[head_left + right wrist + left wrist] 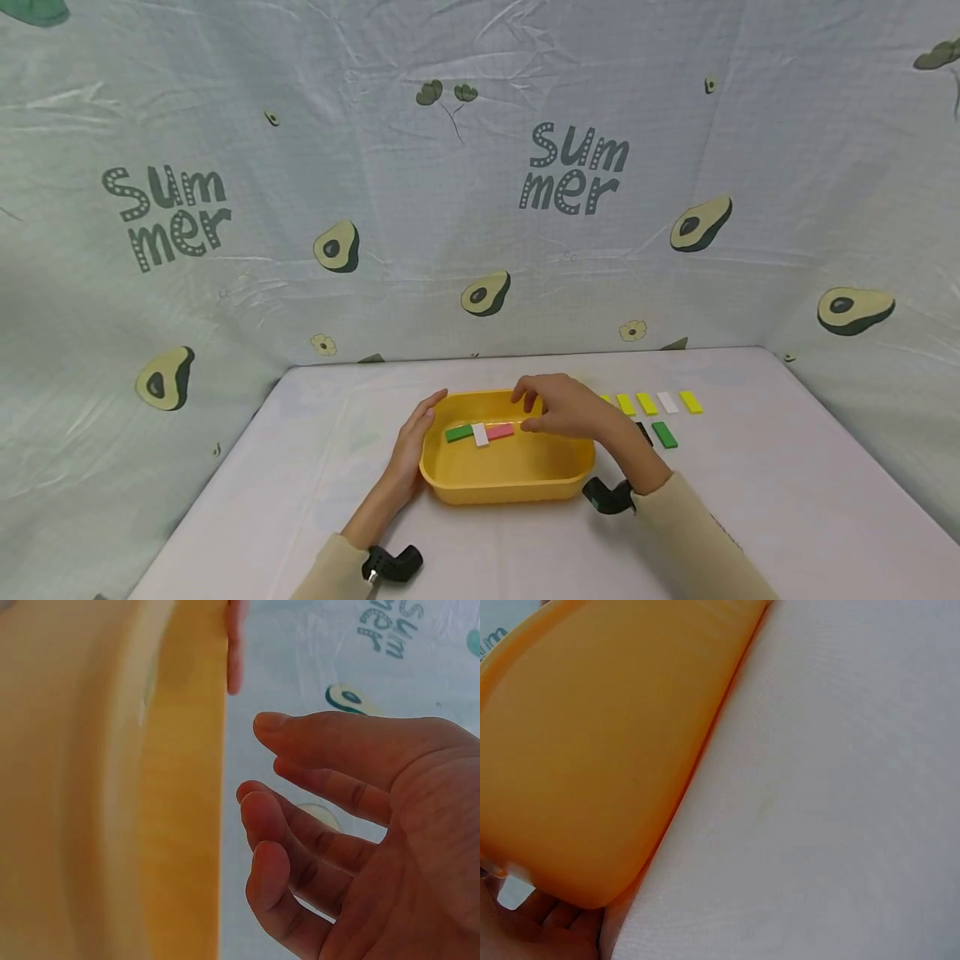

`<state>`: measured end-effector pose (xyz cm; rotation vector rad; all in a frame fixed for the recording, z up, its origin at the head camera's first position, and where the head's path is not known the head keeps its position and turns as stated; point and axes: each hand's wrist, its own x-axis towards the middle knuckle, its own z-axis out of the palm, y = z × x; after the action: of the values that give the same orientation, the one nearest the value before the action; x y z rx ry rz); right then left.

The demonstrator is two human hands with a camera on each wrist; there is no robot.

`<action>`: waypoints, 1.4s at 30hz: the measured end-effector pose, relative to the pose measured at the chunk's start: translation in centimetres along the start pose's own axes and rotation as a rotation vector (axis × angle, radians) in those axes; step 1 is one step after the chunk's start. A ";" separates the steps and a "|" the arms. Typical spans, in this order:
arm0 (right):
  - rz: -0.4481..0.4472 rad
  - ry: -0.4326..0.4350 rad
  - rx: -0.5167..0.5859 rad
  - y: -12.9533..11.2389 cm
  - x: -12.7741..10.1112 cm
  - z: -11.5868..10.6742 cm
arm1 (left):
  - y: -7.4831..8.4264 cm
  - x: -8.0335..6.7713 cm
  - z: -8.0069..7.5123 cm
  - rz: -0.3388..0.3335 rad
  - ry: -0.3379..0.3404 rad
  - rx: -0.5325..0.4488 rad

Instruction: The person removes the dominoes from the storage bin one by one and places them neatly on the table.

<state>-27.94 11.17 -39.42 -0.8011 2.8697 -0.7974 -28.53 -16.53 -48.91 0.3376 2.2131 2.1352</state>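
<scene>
A yellow plastic tub (510, 493) stands on the table. Inside it lie a green block (458, 433), a white block (480, 434) and a pink block (500, 432), end to end in a rough row. My left hand (408, 450) rests along the tub's left side with fingers extended; the left wrist view shows this hand (540, 937) against the tub's outer wall (607, 750). Above the tub's right back part hovers my right hand (564, 407), fingers loosely bent. The right wrist view shows nothing between the fingers of this hand (360, 817).
Right of the tub, a back row holds several yellow blocks (647, 404) and a white block (667, 402). Nearer lie a black block (644, 433), partly hidden by the right arm, and a green block (664, 435). A printed cloth (420, 200) hangs behind the table.
</scene>
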 end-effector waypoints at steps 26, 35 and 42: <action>0.083 -0.125 0.034 0.6 1.5 4.5 | -0.1 0.2 0.2 0.012 -0.004 -0.018; 0.079 -0.148 0.019 0.7 2.0 4.9 | -0.2 0.1 0.1 0.012 -0.002 -0.019; 0.086 -0.161 0.051 0.7 1.8 5.3 | -0.1 0.1 0.0 0.019 -0.001 -0.005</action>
<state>-28.83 8.30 -44.25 -0.6974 2.7106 -0.7562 -28.60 -16.52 -49.01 0.3610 2.2122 2.1494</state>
